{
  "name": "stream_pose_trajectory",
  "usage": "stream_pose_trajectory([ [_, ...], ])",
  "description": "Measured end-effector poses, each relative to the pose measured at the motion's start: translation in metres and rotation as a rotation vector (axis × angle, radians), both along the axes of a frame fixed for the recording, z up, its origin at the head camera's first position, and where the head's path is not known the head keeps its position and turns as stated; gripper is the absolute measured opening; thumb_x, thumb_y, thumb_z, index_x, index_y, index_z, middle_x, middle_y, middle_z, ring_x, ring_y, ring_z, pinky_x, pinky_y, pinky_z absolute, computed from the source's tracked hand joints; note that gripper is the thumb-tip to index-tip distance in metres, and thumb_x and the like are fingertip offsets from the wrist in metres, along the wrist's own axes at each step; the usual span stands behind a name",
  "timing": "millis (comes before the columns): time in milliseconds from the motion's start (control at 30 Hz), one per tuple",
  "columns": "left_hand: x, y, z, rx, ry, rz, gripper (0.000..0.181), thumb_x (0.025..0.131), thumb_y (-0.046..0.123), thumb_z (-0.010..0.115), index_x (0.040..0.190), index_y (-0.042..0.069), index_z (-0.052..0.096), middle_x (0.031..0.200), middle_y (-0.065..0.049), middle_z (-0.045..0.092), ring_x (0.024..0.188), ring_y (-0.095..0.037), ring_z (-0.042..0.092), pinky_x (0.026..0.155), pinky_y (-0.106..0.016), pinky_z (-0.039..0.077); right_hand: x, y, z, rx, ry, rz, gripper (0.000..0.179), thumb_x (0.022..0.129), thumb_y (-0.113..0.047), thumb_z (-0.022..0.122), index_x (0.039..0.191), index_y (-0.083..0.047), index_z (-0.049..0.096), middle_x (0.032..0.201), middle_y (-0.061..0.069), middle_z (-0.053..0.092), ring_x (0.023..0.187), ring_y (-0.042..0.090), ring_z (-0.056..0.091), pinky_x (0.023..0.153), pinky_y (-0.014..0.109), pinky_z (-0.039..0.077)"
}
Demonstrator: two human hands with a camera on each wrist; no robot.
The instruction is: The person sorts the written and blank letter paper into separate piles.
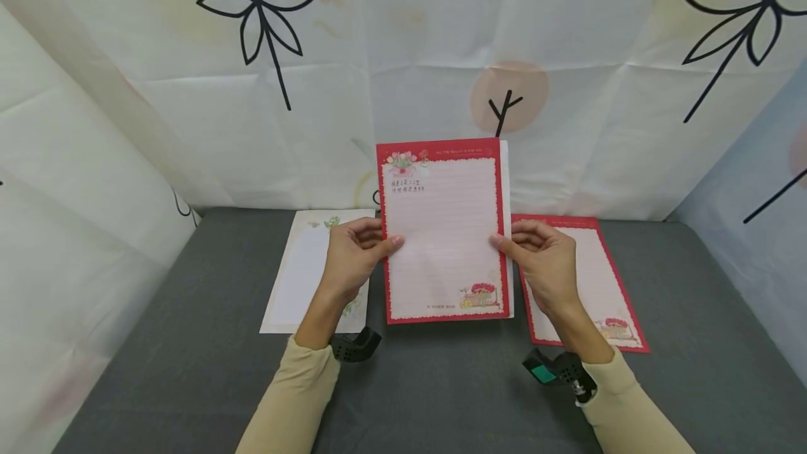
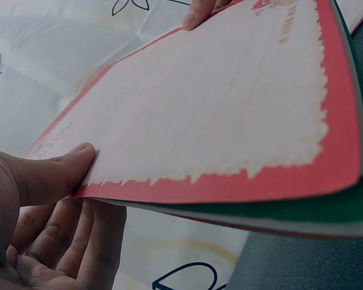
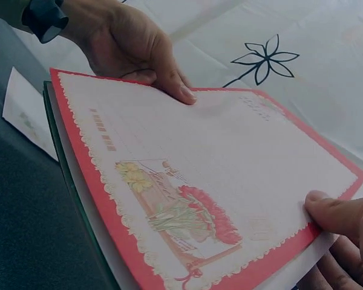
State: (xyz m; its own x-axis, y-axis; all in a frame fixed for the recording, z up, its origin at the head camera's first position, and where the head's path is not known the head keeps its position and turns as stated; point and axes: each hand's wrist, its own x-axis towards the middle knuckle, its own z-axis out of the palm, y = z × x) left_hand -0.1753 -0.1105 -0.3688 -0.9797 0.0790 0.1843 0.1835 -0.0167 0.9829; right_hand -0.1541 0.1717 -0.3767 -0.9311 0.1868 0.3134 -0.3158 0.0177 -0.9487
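Upright above the table, a red-bordered sheet of letter paper (image 1: pixel 443 237) faces me, with flower drawings in two corners and two short handwritten lines at the top left. My left hand (image 1: pixel 352 258) pinches its left edge, thumb on the front and fingers behind. On the opposite edge my right hand (image 1: pixel 550 268) grips it the same way. More layers lie behind this sheet: a white edge shows at its right in the head view, and a green layer (image 2: pixel 314 208) appears below it in the left wrist view.
On the dark grey table (image 1: pixel 441 398), a pale sheet with green plant drawings (image 1: pixel 302 265) lies at the left, partly behind my left hand. Another red-bordered sheet (image 1: pixel 586 258) lies at the right, partly covered by my right hand. A white patterned cloth (image 1: pixel 416 40) hangs behind.
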Motion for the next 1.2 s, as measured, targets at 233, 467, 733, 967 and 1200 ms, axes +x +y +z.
stream_pose_trajectory([
  [233, 0.0002, -0.0003, -0.0003, 0.008, 0.011, -0.008, 0.030, 0.084, -0.006, 0.078, 0.113, -0.012, 0.069, 0.094, -0.018, 0.074, 0.076, -0.014, 0.072, 0.072, -0.030, 0.061, -0.0004, 0.0010, -0.0020, 0.005, 0.032, -0.007, 0.019, 0.082, 0.015, 0.076, 0.098, 0.019, 0.064, 0.078, -0.001, 0.073, 0.069, 0.009, 0.070, 0.071, 0.021, 0.058],
  [467, 0.0001, -0.0007, -0.0003, -0.001, 0.003, 0.012, 0.030, 0.084, -0.004, 0.080, 0.112, -0.010, 0.070, 0.092, -0.013, 0.074, 0.076, -0.014, 0.071, 0.073, -0.029, 0.060, -0.0003, 0.0005, -0.0019, -0.005, 0.051, -0.003, 0.018, 0.081, 0.018, 0.075, 0.096, 0.021, 0.064, 0.078, -0.002, 0.073, 0.069, 0.007, 0.070, 0.071, 0.020, 0.058],
  [733, -0.0008, -0.0038, 0.0004, 0.056, -0.011, -0.048, 0.031, 0.089, -0.006, 0.074, 0.119, -0.012, 0.067, 0.097, -0.011, 0.075, 0.084, -0.012, 0.072, 0.081, -0.032, 0.060, 0.0003, -0.0010, -0.0001, -0.028, 0.038, 0.016, 0.021, 0.083, 0.019, 0.072, 0.100, 0.025, 0.061, 0.081, -0.003, 0.075, 0.074, 0.007, 0.072, 0.075, 0.021, 0.058],
  [967, -0.0027, -0.0075, -0.0002, 0.062, -0.007, -0.080, 0.032, 0.092, -0.005, 0.072, 0.122, -0.012, 0.066, 0.106, -0.019, 0.074, 0.085, -0.013, 0.073, 0.079, -0.032, 0.060, 0.0022, -0.0011, 0.0027, 0.043, 0.012, -0.003, 0.021, 0.087, 0.016, 0.070, 0.106, 0.023, 0.064, 0.083, -0.008, 0.074, 0.078, 0.004, 0.072, 0.077, 0.019, 0.057],
  [1200, -0.0026, -0.0050, -0.0015, 0.075, 0.005, -0.058, 0.030, 0.092, -0.005, 0.071, 0.121, -0.013, 0.066, 0.101, -0.014, 0.076, 0.083, -0.012, 0.072, 0.077, -0.030, 0.060, -0.0027, 0.0033, -0.0015, 0.044, 0.023, 0.022, 0.024, 0.088, 0.009, 0.073, 0.108, 0.021, 0.065, 0.086, -0.002, 0.075, 0.079, 0.006, 0.072, 0.078, 0.020, 0.057],
])
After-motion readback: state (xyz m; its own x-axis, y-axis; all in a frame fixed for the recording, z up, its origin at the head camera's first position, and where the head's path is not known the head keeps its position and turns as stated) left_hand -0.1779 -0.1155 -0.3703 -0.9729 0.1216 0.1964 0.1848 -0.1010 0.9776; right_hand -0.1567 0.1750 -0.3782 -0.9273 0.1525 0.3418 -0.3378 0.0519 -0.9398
